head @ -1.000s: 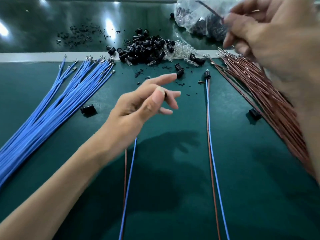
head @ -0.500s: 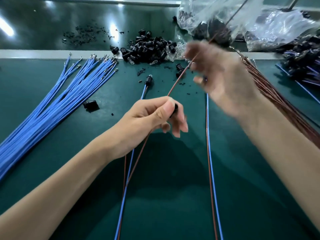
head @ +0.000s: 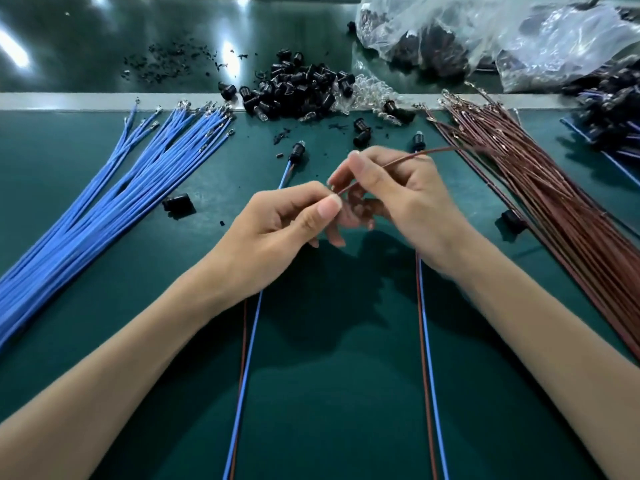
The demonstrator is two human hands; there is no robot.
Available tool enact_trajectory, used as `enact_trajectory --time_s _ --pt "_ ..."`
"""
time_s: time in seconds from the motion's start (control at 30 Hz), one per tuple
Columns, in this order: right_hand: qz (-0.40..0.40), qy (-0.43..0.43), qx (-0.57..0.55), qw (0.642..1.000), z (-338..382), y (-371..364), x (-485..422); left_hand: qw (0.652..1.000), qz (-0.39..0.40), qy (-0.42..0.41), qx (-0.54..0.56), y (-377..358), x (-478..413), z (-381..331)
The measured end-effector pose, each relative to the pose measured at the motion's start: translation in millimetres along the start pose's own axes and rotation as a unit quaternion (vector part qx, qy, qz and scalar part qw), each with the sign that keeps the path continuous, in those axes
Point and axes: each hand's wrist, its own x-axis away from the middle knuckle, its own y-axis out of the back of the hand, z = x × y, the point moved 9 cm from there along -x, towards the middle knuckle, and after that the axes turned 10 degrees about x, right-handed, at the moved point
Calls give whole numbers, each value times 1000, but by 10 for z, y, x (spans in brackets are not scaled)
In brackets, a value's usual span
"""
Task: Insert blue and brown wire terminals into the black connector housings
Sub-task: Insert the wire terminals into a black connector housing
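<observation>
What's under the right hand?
A blue-and-brown wire pair runs under the right hand, its black housing showing beyond. The stretch beneath is covered. The hand itself holds a brown wire.

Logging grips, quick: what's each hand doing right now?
Left hand: pinching the brown wire at its end; anything else inside is hidden.
Right hand: pinching the same brown wire further along.

Bright, even light from overhead. White glare streaks lie on the glossy dark bench top (head: pixel 86 46) at the far side. Soft shadows of the 2 forearms pool on the green mat (head: pixel 329 393). The brown wire (head: pixel 398 161) smears with motion blur beyond the right hand (head: pixel 408 202). Wide-angle distortion bows the frame edges.
</observation>
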Motion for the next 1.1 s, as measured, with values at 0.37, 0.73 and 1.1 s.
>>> enact_trajectory --time_s 0.37,0.73,1.1 --pt "-87 64 -26 994 98 174 8 994 -85 -49 -48 120 -11 -71" --pt "-164 154 37 974 335 184 130 984 -159 -48 -62 248 5 -84" --pt "-133 165 103 972 353 109 156 980 -187 -36 -51 293 27 -11"
